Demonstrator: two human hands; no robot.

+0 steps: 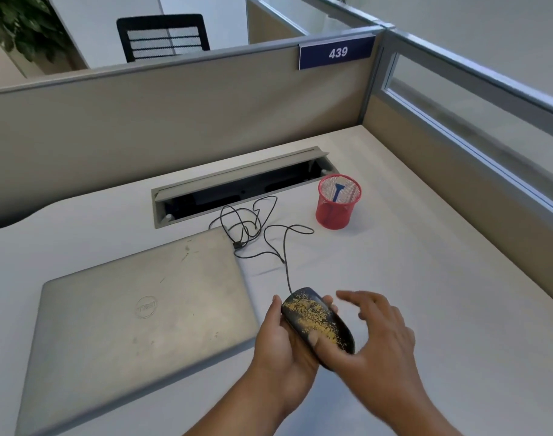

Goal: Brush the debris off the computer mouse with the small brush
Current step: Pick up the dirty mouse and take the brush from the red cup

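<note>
Black mouse (313,316) (crumb-dusted) cradled in left hand (278,338).

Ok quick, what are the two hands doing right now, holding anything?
Left hand: holds the computer mouse, fingers curled round it.
Right hand: open, fingers spread, gripping nothing.

Bare desk (442,309) stretches free across the right and lower right of the frame, up to the red mesh cup (338,212) at centre right. The closed laptop (136,316) fills the left; the mouse cable (286,275) loops across the centre; partitions (174,127) wall off the top and right.
</note>
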